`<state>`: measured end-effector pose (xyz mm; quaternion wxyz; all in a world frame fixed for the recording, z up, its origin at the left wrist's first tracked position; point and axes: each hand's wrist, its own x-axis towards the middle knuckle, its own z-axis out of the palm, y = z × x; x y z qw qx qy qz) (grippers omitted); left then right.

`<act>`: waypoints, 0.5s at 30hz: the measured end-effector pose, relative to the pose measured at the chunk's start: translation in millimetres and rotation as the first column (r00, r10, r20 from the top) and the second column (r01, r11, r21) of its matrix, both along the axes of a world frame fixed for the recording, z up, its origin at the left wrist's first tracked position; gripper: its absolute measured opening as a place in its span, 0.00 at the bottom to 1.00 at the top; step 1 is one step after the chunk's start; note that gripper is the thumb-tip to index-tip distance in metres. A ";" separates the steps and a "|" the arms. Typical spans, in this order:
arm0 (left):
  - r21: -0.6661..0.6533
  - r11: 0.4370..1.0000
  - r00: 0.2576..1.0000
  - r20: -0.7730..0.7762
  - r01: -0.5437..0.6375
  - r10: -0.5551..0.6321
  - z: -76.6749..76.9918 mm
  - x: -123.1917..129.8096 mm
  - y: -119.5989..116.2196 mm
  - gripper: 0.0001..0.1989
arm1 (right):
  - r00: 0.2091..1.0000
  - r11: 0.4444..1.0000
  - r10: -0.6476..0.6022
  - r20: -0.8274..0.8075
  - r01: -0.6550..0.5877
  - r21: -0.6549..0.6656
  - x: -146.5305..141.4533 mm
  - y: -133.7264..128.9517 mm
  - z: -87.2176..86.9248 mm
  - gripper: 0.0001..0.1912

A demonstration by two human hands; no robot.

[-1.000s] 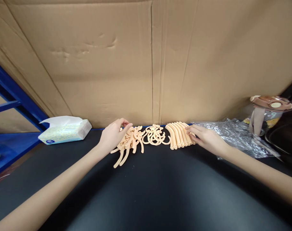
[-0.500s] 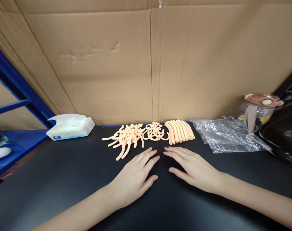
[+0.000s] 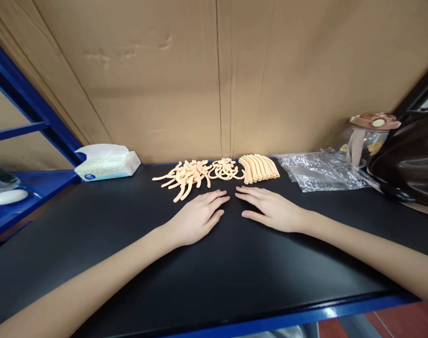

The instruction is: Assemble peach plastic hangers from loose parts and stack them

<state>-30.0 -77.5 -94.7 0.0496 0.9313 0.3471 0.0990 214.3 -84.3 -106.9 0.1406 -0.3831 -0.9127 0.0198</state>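
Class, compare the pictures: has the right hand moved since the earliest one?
Yes: judged against the vertical cardboard seam, the right hand has moved left, closer to the seam's line, and back toward the person's body.

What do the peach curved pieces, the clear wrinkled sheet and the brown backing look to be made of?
Peach curved pieces: likely matte plastic, from even colour and rounded ends; painted wood possible.
Clear wrinkled sheet: apparently thin, glossy plastic, by its glints and creases.
Brown backing: seemingly matte cardboard, from dents and fold lines.
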 end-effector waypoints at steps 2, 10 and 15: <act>0.009 1.000 1.000 -0.003 0.006 -0.006 -0.5 -0.2 -1.4 0.21 | 1.000 1.000 0.002 0.010 -0.002 0.003 0.5 -0.7 -0.7 0.30; 0.039 0.999 1.000 -0.014 0.018 -0.018 -1.6 -1.4 0.7 0.21 | 0.998 0.999 0.005 0.069 -0.008 0.035 3.5 -0.9 -1.1 0.30; 0.023 1.000 1.000 -0.016 0.013 -0.013 -3.6 0.0 2.1 0.20 | 0.996 0.997 0.008 0.094 -0.015 0.076 2.2 5.8 -0.3 0.29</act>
